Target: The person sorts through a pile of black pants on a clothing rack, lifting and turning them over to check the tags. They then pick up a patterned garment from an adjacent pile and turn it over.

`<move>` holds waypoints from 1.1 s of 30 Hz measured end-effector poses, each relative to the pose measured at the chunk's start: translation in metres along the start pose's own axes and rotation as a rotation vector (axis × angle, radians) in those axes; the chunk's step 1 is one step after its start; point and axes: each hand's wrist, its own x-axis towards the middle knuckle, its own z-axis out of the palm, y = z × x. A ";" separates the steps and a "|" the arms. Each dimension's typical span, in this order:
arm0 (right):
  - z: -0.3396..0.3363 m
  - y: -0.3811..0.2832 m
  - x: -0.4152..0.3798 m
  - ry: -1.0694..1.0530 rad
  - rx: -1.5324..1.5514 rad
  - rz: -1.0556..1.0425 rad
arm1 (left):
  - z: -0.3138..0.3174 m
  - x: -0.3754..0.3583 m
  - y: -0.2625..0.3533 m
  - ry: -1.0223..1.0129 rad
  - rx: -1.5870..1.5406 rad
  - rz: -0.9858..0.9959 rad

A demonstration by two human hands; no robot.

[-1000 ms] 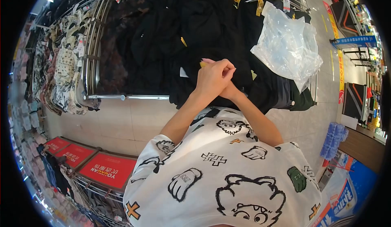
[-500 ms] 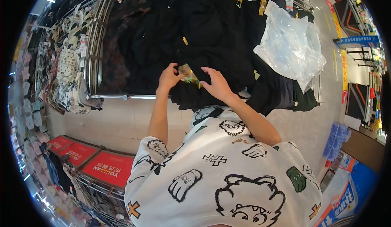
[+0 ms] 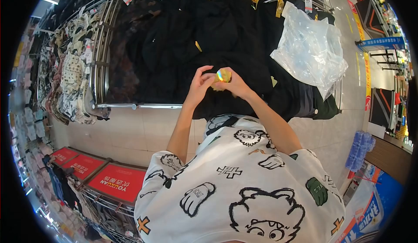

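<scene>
A small shiny yellow-gold piece (image 3: 223,75), with a rainbow glint, is held in front of my body over the black garments (image 3: 174,47). My right hand (image 3: 237,85) grips it with closed fingers. My left hand (image 3: 202,84) is at its left side, fingers curled and the fingertips close to it or touching; whether they grip it cannot be made out. Black cloth lies beneath both hands. A yellow tag (image 3: 198,46) lies on the cloth above them.
A crumpled clear plastic bag (image 3: 310,47) lies on the clothes at the right. The metal rack rail (image 3: 156,106) runs along the near edge. Patterned garments (image 3: 72,73) hang at the left. Red signs (image 3: 116,180) stand at the lower left.
My left hand has moved right, toward my right hand. The shiny piece, earlier flat and stretched between the hands, is now higher, further right and bunched in my right hand.
</scene>
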 end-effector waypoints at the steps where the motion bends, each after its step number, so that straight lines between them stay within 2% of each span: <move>1: -0.003 -0.008 -0.006 -0.009 0.132 0.045 | 0.004 -0.002 0.009 -0.031 -0.068 -0.022; 2: -0.013 0.004 -0.006 -0.025 0.238 0.088 | 0.007 -0.003 0.017 -0.064 -0.134 -0.045; 3: -0.014 0.001 -0.011 0.054 0.322 0.133 | 0.008 -0.003 0.020 -0.096 -0.201 -0.068; 5: -0.015 -0.003 -0.021 0.213 0.489 0.222 | -0.005 0.000 0.020 -0.040 0.248 0.049; 6: -0.017 -0.007 -0.025 0.211 0.538 0.207 | -0.005 0.003 0.027 -0.011 0.472 0.108; 9: -0.029 -0.028 -0.037 0.085 0.755 0.352 | 0.006 0.010 0.052 0.006 0.947 0.421; 13: -0.040 -0.066 -0.049 -0.051 0.340 0.336 | 0.023 0.031 0.079 -0.320 1.100 0.418; 14: -0.045 -0.075 -0.048 -0.152 0.185 0.257 | 0.034 0.029 0.090 -0.323 1.177 0.493; 17: -0.050 -0.119 -0.052 -0.326 -0.114 0.183 | 0.057 0.033 0.117 -0.604 1.169 0.320; 18: -0.049 -0.130 -0.057 -0.270 -0.135 0.144 | 0.060 0.035 0.121 -0.698 1.164 0.263; 21: -0.061 -0.144 -0.062 -0.210 -0.110 0.023 | 0.063 0.041 0.115 -0.640 1.129 0.158; 22: -0.059 -0.150 -0.065 -0.118 -0.204 -0.011 | 0.063 0.045 0.116 -0.605 1.162 0.177; 25: -0.063 -0.147 -0.072 0.098 -0.195 -0.060 | 0.050 0.055 0.103 -0.491 1.271 0.517; 26: -0.063 -0.144 -0.074 0.198 -0.190 -0.080 | 0.046 0.058 0.100 -0.474 1.299 0.471; 29: -0.069 -0.130 -0.068 0.317 -0.215 -0.104 | 0.042 0.062 0.100 -0.477 1.368 0.292; 32: -0.074 -0.109 -0.058 0.493 -0.352 -0.166 | 0.049 0.062 0.106 -0.483 1.568 0.394; 33: -0.071 -0.106 -0.056 0.517 -0.344 -0.217 | 0.052 0.062 0.106 -0.408 1.531 0.316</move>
